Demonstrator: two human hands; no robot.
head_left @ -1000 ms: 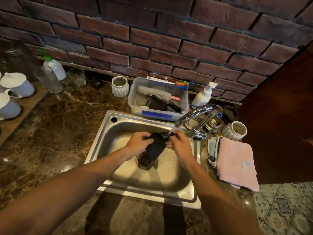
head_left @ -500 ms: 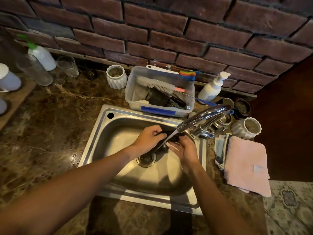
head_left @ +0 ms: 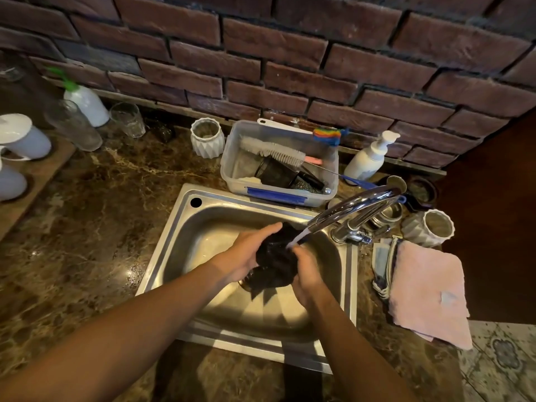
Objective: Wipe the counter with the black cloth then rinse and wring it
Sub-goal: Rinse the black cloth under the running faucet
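Observation:
The black cloth [head_left: 274, 261] is bunched up over the steel sink [head_left: 208, 224], above the drain. Water runs from the chrome tap [head_left: 353, 207] onto the top of the cloth. My left hand [head_left: 249, 253] holds the cloth from the left with fingers wrapped behind it. My right hand [head_left: 307, 274] grips it from the right. A lower corner of the cloth hangs down below both hands. The brown marble counter [head_left: 87, 227] surrounds the sink.
A plastic tub [head_left: 278, 195] with brushes stands behind the sink. A soap pump bottle [head_left: 368, 161] and white ribbed cups [head_left: 207, 137] stand at the brick wall. A pink towel [head_left: 426, 291] lies right of the sink. Glasses [head_left: 127, 120] and white mugs [head_left: 24, 137] stand at left.
The cloth hung long from both hands a second ago; now it is gathered into a bunch between them under the stream. The camera has shifted slightly closer.

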